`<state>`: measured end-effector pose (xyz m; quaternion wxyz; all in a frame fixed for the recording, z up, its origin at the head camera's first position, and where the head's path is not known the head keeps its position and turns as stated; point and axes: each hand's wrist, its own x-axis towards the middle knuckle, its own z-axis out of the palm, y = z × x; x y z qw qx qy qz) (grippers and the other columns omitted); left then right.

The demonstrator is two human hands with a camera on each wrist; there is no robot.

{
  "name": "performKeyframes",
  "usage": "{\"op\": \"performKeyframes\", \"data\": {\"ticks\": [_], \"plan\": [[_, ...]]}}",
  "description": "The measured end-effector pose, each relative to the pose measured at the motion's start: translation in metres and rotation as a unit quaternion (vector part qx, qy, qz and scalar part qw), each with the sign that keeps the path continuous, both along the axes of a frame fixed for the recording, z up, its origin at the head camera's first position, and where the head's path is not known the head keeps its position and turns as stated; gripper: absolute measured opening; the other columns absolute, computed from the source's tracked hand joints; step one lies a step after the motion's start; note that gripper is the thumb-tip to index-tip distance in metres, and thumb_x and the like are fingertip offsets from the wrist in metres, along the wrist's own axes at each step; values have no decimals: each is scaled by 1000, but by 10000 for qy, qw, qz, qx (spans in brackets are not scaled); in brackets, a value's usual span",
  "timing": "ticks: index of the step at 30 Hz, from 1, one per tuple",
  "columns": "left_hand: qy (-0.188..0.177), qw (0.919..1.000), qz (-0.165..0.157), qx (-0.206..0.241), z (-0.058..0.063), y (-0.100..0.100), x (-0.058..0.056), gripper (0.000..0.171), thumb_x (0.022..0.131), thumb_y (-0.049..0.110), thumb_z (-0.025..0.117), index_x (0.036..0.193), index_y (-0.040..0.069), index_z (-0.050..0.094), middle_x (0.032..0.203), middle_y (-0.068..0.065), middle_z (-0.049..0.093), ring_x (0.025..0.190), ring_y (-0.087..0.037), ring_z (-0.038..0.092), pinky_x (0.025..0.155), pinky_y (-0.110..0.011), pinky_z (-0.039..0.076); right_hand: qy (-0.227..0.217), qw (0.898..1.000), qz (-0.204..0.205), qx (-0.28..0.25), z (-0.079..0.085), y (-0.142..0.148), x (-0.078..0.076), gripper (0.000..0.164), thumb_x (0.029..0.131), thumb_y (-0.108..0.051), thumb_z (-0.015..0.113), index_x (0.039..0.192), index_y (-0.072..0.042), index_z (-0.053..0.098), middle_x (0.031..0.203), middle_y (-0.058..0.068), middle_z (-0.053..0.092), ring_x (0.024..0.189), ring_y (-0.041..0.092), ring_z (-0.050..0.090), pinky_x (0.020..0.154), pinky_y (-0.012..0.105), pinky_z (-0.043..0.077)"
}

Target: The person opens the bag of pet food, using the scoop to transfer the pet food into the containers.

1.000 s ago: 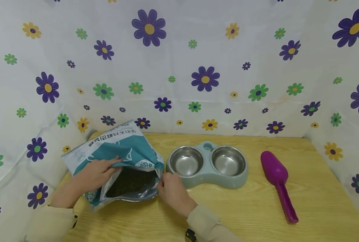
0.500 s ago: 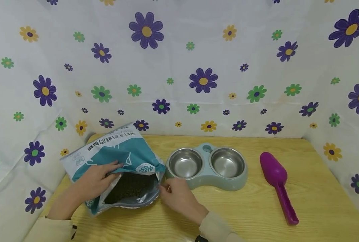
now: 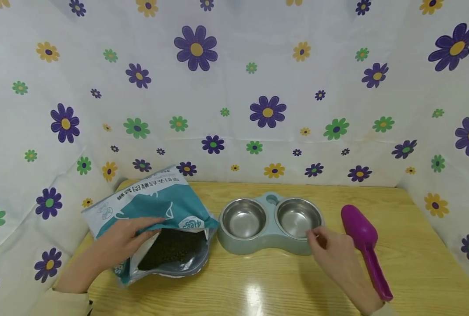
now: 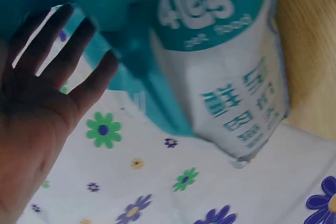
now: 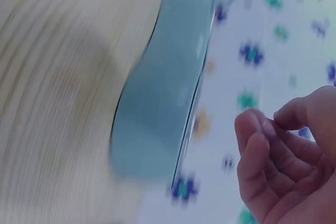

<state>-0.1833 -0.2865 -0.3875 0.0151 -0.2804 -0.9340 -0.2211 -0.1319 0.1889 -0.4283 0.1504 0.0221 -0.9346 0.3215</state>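
Note:
A teal-and-white pet food bag [image 3: 155, 202] lies tilted at the table's left, its mouth gaping toward the front. Dark brown kibble [image 3: 173, 250] shows inside. My left hand [image 3: 121, 241] holds the upper rim, index finger along the outside and thumb at the opening; the left wrist view shows its other fingers [image 4: 76, 51] straight. My right hand [image 3: 338, 259] is in the air at the front right of the double pet bowl [image 3: 254, 245], holding nothing, its fingers [image 5: 254, 166] loosely curled. Just right of that hand lies a purple scoop [image 3: 359, 226], handle toward the front.
The bowl stand carries two steel bowls [image 3: 244, 219] side by side, right of the bag. All of this rests on a wooden table [image 3: 258, 281]. White flower-patterned cloth [image 3: 234, 79] encloses the back and both sides.
My right hand has let go of the bag's right edge and moved right, past the bowls toward the scoop. The left hand stays at the bag's rim.

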Motion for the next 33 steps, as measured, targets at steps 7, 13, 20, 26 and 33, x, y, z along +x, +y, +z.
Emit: {"op": "performKeyframes", "data": {"ticks": [7, 13, 20, 26, 33], "plan": [[-326, 9989, 185, 288, -6, -11, -11, 32, 106, 19, 56, 135, 10, 69, 122, -10, 74, 55, 3, 41, 61, -23, 42, -475, 9891, -828, 1125, -6, 81, 8, 26, 99, -22, 62, 88, -1, 72, 62, 1, 62, 53, 13, 49, 47, 28, 37], [-265, 9993, 175, 171, -5, -10, -11, 33, 106, 21, 56, 134, 10, 69, 124, -10, 74, 64, 6, 49, 63, -23, 43, -2329, 9599, -841, 1314, -12, 127, 10, 47, 100, -37, 58, 107, 9, 67, 79, 8, 71, 66, 18, 61, 53, 34, 49], [-411, 9984, 304, 228, -10, -4, -10, 34, 108, 24, 53, 137, 12, 68, 63, 11, 53, 43, 2, 27, 51, -23, 37, -3191, 9372, -438, 1338, -20, 139, 7, 58, 99, -51, 60, 95, 7, 65, 72, 4, 61, 64, 17, 56, 55, 32, 44], [-526, 9977, 315, 304, -12, -2, -8, 36, 108, 24, 53, 138, 11, 67, 60, 15, 46, 40, 1, 24, 50, -23, 37, -3382, 9337, -394, 1110, -30, 137, 4, 42, 97, -41, 65, 78, -6, 56, 68, 4, 57, 59, 16, 54, 53, 30, 45], [-654, 9968, 454, 124, -9, 0, -11, 37, 108, 30, 52, 139, 13, 66, 77, 5, 66, 47, -2, 34, 55, -25, 39, -2992, 9497, -318, 865, -36, 143, 4, 30, 93, -25, 64, 76, -2, 58, 66, 4, 56, 57, 16, 54, 52, 31, 47]]}}
